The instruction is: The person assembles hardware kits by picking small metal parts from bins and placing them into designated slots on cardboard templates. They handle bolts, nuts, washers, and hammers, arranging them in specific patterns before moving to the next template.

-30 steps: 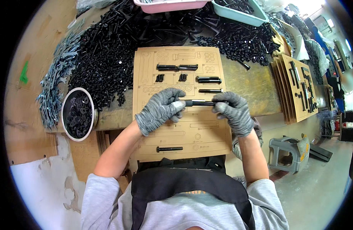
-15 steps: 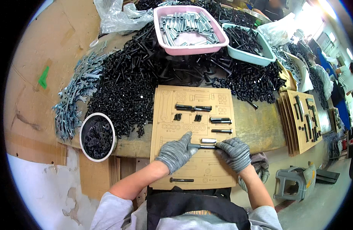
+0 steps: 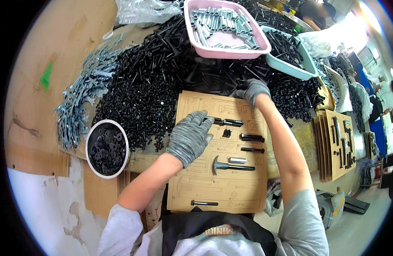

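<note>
The black hammer-headed rod (image 3: 239, 168) lies mid-sheet on the printed cardboard (image 3: 222, 193), its curved crosspiece toward the left edge and a smooth silver tube (image 3: 237, 161) just beside it on the far side. Half a second ago both gloved hands were at the rod; now it rests free of them, so its spot on the sheet looks filled. The left hand (image 3: 188, 138) has shifted toward the far-left corner, fingers loosely extended and thumb apart, close to glossy black bolts (image 3: 233, 123); whether it touches them I cannot tell. The right hand (image 3: 253, 90) has gone to the far edge, near the dark heap; its fingertips are hidden, so any grip is unclear. Both gloves are ribbed grey knit. A slim hex-headed bolt (image 3: 204, 203) lies along the near edge. Beyond the sheet, a pink plastic tray (image 3: 230, 53) holds shiny metal tubes.
</note>
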Motion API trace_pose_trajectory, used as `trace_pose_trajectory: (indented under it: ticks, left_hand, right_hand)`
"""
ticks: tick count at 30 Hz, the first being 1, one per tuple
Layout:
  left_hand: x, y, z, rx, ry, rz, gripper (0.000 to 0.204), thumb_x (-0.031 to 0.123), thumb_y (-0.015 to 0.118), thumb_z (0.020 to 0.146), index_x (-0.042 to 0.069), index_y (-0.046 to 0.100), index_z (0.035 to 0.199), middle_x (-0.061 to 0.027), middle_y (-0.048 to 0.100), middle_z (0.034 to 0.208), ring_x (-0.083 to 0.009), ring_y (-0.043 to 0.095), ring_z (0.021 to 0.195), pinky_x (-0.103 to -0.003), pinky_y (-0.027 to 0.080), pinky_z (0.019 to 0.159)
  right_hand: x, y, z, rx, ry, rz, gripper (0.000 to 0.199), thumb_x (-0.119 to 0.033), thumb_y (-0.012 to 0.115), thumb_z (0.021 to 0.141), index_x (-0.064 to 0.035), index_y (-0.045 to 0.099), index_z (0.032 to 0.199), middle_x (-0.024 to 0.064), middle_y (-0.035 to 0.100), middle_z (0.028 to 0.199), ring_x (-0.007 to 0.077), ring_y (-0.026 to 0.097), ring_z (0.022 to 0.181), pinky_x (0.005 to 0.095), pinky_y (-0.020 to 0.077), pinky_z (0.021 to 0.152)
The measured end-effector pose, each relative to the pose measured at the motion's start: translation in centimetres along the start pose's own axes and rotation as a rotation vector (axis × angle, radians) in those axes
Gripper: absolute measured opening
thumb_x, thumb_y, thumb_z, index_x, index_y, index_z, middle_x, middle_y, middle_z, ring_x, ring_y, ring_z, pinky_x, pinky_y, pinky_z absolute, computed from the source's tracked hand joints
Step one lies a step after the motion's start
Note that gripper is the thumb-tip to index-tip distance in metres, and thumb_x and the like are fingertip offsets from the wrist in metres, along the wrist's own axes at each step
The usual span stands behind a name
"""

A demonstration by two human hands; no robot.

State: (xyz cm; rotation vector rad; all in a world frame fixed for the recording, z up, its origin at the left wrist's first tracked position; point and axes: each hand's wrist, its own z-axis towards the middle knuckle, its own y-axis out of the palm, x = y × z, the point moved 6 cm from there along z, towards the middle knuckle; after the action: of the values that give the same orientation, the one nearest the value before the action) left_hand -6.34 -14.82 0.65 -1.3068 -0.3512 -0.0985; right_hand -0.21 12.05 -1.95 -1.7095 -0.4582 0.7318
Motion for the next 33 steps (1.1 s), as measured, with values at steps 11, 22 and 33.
trace_pose_trajectory:
  ticks: [11, 22, 33]
  left_hand:
    - [0.1, -0.3, -2.2, 0.111, 0.037, -0.145, 0.038, 0.022, 0.066, 0.081, 0.007, 0.061, 0.116, -0.0133, 0.058, 0.121, -0.0291, 0.054, 0.115, -0.039, 0.043, 0.099]
    - [0.5, 2.6, -5.6, -0.04, -0.237, -1.045, 0.046, 0.028, 0.061, 0.09, 0.003, 0.052, 0.128, -0.0106, 0.064, 0.11, -0.0237, 0.063, 0.096, -0.032, 0.054, 0.08]
    - [-1.8, -0.5, -13.3, -0.404, -0.61, -1.158, 0.024, 0.016, 0.062, 0.09, 0.003, 0.062, 0.11, -0.0049, 0.066, 0.08, -0.0086, 0.062, 0.066, -0.022, 0.052, 0.055]
  right_hand:
    - [0.9, -1.4, 1.8, -0.126, 0.16, -0.217, 0.04, -0.034, 0.072, 0.067, -0.0051, 0.071, 0.094, 0.0208, 0.067, 0.1, 0.0327, 0.066, 0.09, 0.0413, 0.0528, 0.08]
    - [-2.2, -0.8, -18.4, -0.273, -0.072, 0.897, 0.027, -0.02, 0.075, 0.075, 0.0, 0.065, 0.09, 0.0038, 0.062, 0.07, 0.0087, 0.057, 0.069, 0.0265, 0.0493, 0.062]
    - [-8.1, 6.6, -28.4, -0.248, -0.088, 1.27, 0.021, -0.012, 0.071, 0.082, -0.0016, 0.068, 0.1, 0.0058, 0.066, 0.078, 0.0105, 0.061, 0.064, 0.0253, 0.0527, 0.057]
